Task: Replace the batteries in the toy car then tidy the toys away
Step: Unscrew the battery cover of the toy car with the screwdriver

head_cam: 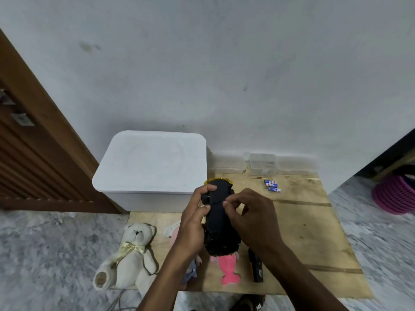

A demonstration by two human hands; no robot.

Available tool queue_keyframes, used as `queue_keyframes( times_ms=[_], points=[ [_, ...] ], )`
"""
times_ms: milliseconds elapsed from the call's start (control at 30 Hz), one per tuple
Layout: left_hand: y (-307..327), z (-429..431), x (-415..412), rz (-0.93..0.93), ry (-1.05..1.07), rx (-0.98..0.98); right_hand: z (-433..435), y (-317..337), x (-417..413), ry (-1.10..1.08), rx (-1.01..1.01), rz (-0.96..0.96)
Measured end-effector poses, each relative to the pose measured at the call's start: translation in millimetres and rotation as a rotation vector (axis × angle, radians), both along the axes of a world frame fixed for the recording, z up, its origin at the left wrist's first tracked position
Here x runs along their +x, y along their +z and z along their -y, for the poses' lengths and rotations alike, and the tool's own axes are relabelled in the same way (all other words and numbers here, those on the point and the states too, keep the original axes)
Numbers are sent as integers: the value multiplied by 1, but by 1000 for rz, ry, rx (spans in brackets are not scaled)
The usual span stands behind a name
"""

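Observation:
The toy car [219, 223] is turned upside down, its black underside facing me and a gold edge showing at its far end. My left hand [195, 217] grips its left side, thumb over the underside. My right hand [249, 215] holds the right side, with fingertips pinching at the middle of the underside. Three blue batteries [272, 185] lie on the wooden board [303, 232] beyond the car. A white teddy bear [132, 254] lies at the board's left edge. A pink doll [228, 267] lies under the car, partly hidden.
A white lidded storage box [152, 163] stands at the back left against the wall. A small clear plastic container [263, 163] sits at the board's far edge. A black elongated object [256, 265] lies near my right forearm. A pink basket [393, 194] stands at the far right.

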State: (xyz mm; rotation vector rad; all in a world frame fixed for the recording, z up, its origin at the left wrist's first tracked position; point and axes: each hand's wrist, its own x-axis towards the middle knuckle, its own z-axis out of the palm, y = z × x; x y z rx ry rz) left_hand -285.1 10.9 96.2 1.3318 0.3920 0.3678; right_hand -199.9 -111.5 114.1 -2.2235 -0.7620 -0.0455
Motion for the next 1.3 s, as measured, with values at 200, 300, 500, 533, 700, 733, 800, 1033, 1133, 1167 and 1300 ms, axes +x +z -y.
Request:
queue_keyframes(
  times_ms=[200, 300, 500, 533, 700, 733, 800, 1033, 1133, 1167, 1300],
  points=[
    [2, -6, -1, -13, 0, 15, -5, 4, -2, 49, -4, 17],
    [3, -6, -2, -11, -3, 9, -7, 7, -2, 29, 3, 10],
    [5, -2, -2, 3, 4, -12, -6, 10, -1, -14, -5, -16],
    [5, -2, -2, 4, 3, -12, -6, 10, -1, -4, -18, -18],
    [4, 1, -1, -21, -11, 0, -3, 10, -3, 56, -93, 19],
    [3, 1, -1, -26, -12, 0, -1, 11, -4, 61, -104, 25],
    [3, 1, -1, -30, -16, 3, 1, 13, -4, 72, -126, 44],
    [4, 2, -3, -9, -9, -5, 3, 16, -9, 133, -202, 56],
    [4, 2, -4, -25, -5, 16, 2, 16, -10, 112, -179, 20],
    [4, 2, -5, -30, -4, 22, 2, 17, -10, 108, -167, 1],
    [6, 2, -4, -44, 5, 39, 5, 18, -12, 120, -114, -55]
  ],
)
